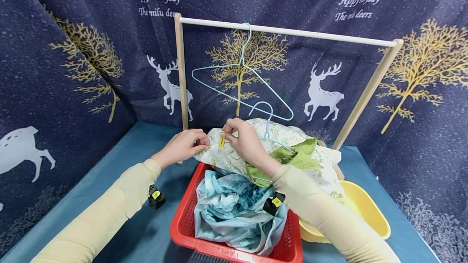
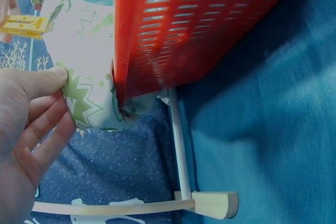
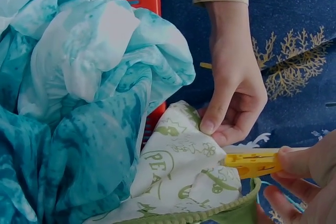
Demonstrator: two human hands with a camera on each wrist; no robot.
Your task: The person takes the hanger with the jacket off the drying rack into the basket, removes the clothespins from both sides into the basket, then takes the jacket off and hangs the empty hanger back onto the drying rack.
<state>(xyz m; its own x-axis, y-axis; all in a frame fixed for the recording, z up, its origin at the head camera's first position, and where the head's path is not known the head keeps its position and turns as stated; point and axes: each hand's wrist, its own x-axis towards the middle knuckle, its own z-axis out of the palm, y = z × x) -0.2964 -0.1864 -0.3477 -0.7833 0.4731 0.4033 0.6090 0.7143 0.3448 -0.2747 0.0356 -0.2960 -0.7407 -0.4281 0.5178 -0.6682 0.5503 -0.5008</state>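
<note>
A white cloth item printed in green (image 1: 292, 133), with a green section (image 1: 305, 153) that has a zip edge, lies behind and over the back of the red basket. A light-blue hanger (image 1: 271, 111) sticks up out of it. My left hand (image 1: 186, 143) pinches its left edge between thumb and fingers, as the left wrist view shows. My right hand (image 1: 245, 141) pinches a yellow clothespin (image 3: 252, 164) between thumb and fingers. In the right wrist view the clothespin's jaws are at the edge of the printed cloth, beside my left fingertips.
The red basket (image 1: 183, 218) holds crumpled teal-and-white cloth (image 1: 226, 214). To its right stands a yellow basin (image 1: 378, 214). Behind, a rack with a white bar (image 1: 310, 33) and wooden posts carries another light-blue hanger (image 1: 215, 67). A dark printed curtain hangs at the back.
</note>
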